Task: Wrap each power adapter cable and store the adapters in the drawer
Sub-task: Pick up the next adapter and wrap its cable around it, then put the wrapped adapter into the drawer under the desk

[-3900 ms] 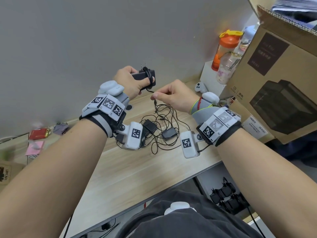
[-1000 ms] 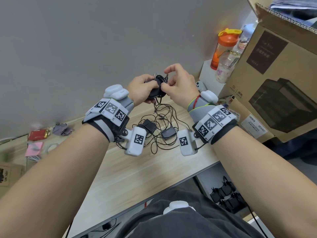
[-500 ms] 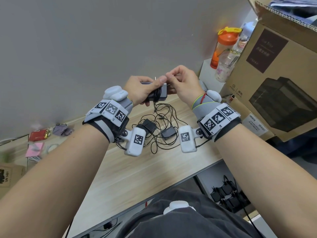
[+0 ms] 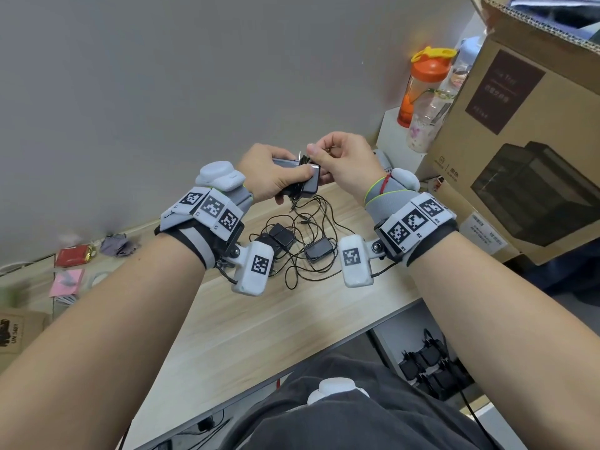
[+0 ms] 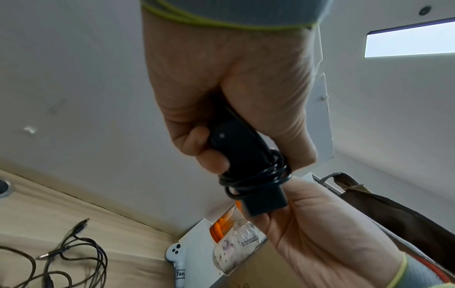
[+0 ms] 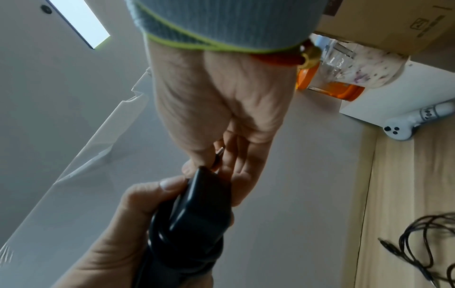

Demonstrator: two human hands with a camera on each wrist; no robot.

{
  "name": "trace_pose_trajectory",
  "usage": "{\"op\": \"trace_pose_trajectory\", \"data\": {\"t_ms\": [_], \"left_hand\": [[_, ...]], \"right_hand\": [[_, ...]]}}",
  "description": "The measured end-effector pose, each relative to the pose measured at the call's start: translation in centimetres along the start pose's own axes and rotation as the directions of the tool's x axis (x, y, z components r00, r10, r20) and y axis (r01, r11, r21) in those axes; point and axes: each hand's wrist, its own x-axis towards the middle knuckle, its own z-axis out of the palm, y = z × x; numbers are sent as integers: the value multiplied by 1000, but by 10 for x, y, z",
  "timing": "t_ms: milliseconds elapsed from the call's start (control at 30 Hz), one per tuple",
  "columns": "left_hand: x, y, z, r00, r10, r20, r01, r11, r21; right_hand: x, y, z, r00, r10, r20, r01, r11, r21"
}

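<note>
Since a second ago both hands have risen slightly. Left hand (image 4: 276, 178) grips the adapter (image 4: 300, 181) above the desk (image 4: 259, 319), long axis pointing right; right hand (image 4: 344, 160) pinches the cable end (image 6: 219, 155) just beyond the adapter's far tip.

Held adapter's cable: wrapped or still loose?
Wrapped. Several black cable loops circle the adapter gripped by the left hand; the right hand pinches the plug tip. Whether it is tucked: cannot tell.

Office: wooden desk (image 4: 259, 326), cardboard box (image 4: 519, 141), shaker bottle (image 4: 422, 89).
</note>
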Motion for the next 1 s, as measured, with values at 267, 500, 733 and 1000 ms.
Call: {"op": "trace_pose_trajectory", "data": {"t_ms": [267,500,733,1000], "left_hand": [[2,1,4,1000,-2,10,2,1000,-14],[6,-5,26,994,59,-93,-63,997,-45],[21,-23,70,997,36,-66,-42,995,-87],[18,-40,138,1000,4,5,-4,999,-38]], "right_hand": [[8,12,2,988,98,-117,-114,983,-141],[-11,8,-10,977,211,28,-213,974,84],[-39,31,-30,917,322,235,-370,906,203],[-65,88,-65,907,376,188,-420,843,338]]}}
